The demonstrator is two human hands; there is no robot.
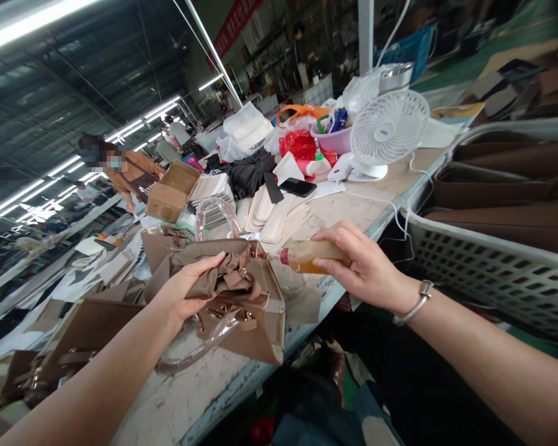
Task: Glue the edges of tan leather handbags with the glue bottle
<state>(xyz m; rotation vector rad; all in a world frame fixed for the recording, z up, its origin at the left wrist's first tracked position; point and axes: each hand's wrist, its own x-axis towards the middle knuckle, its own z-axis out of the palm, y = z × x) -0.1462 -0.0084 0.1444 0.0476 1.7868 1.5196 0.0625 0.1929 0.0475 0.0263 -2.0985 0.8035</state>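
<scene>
A brown leather handbag (260,322) with plastic-wrapped handles lies on the worktable (348,214) in front of me. My left hand (190,288) is closed on a folded flap at the bag's top. My right hand (360,263) grips a small squeeze bottle (307,255) of amber liquid, its red nozzle pointing left at the bag's top edge. A metal bangle sits on my right wrist.
A white desk fan (385,133), a black phone (297,186), stacks of cream leather pieces (274,217), a cardboard box (172,191) and bags of supplies crowd the table. A white crate (488,260) holding brown bags stands at right. Another person (130,173) works across the table.
</scene>
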